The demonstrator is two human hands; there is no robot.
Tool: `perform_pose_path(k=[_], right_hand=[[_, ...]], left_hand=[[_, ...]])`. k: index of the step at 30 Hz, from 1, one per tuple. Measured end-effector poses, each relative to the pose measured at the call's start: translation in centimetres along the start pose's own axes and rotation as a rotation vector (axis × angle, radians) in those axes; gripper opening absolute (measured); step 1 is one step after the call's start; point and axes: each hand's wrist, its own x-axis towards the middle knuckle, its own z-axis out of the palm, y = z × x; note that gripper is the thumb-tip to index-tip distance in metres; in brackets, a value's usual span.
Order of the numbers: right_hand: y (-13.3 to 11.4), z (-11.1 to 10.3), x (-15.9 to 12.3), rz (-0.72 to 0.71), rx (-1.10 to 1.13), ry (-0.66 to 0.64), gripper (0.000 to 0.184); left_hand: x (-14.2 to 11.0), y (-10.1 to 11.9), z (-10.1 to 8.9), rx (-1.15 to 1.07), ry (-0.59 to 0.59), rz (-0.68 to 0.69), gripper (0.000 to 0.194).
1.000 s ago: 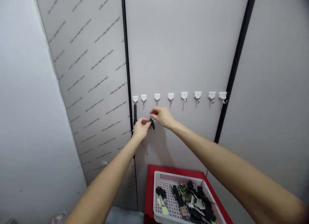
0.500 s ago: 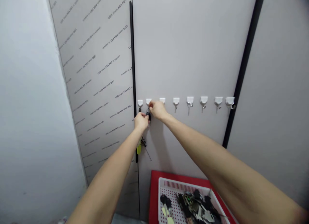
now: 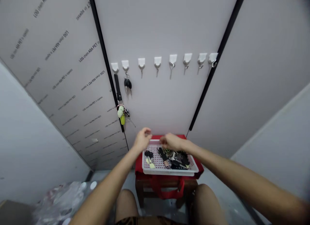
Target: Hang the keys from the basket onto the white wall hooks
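Observation:
A row of white wall hooks (image 3: pixel 157 61) runs across the grey panel. On the first hook from the left hangs a black strap with a yellow-green tag (image 3: pixel 120 111). A small bunch of black keys (image 3: pixel 127 84) hangs on the second hook. Below, a white perforated basket (image 3: pixel 156 168) holds several dark keys (image 3: pixel 176 158). My left hand (image 3: pixel 142 138) hovers over the basket's back left corner, fingers loosely curled with nothing in them. My right hand (image 3: pixel 170 142) is over the basket's back rim, blurred, fingers bent down toward the keys.
The basket rests on a red cloth (image 3: pixel 139 160) over a small wooden stool (image 3: pixel 142 187). My knees (image 3: pixel 205 199) sit in front of it. Clear plastic wrapping (image 3: pixel 63 199) lies on the floor at the left. Black seams divide the wall panels.
Both hands have let go of the black keys, which now hang on the second hook, and dropped down to the basket. The view has tilted down.

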Motion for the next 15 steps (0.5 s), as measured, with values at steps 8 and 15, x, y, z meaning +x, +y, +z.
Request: perform_pose_path(k=[8, 15], right_hand=[[1.1, 5.5, -2.7, 0.183, -0.078, 0.079, 0.026], [-0.1, 5.2, -3.1, 0.204, 0.319, 0.275, 0.017]], left_hand=[[-2.8, -3.2, 6.4, 0.308, -0.275, 0.098, 0.036], [-1.0, -0.9, 4.5, 0.003, -0.273, -0.060, 0.010]])
